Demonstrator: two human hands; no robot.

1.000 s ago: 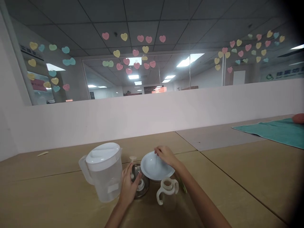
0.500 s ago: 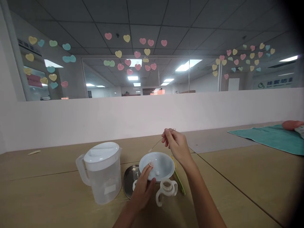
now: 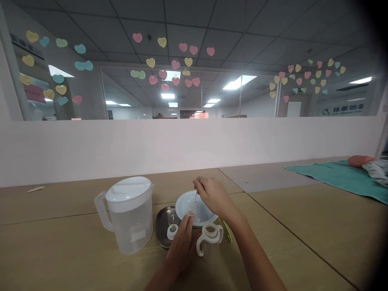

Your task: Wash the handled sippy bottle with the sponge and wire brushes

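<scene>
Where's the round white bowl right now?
In the head view, the bowl sits low in the middle, on the table, right of the metal tray and beyond the two-handled bottle, near the right hand.

Site is looking office-like: heart-shaped notes (image 3: 175, 64) are dotting a long window (image 3: 221, 105), which is showing a tiled ceiling (image 3: 188, 16) and light panels (image 3: 239, 83).

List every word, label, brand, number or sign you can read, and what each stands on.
"居坊": far-right sign; its other characters and the smaller line beneath are too blurred.
Upper-left dark sign: characters too blurred to read.
Heart-shaped notes: any writing is too small.
White label on the pitcher: nothing legible.
</scene>
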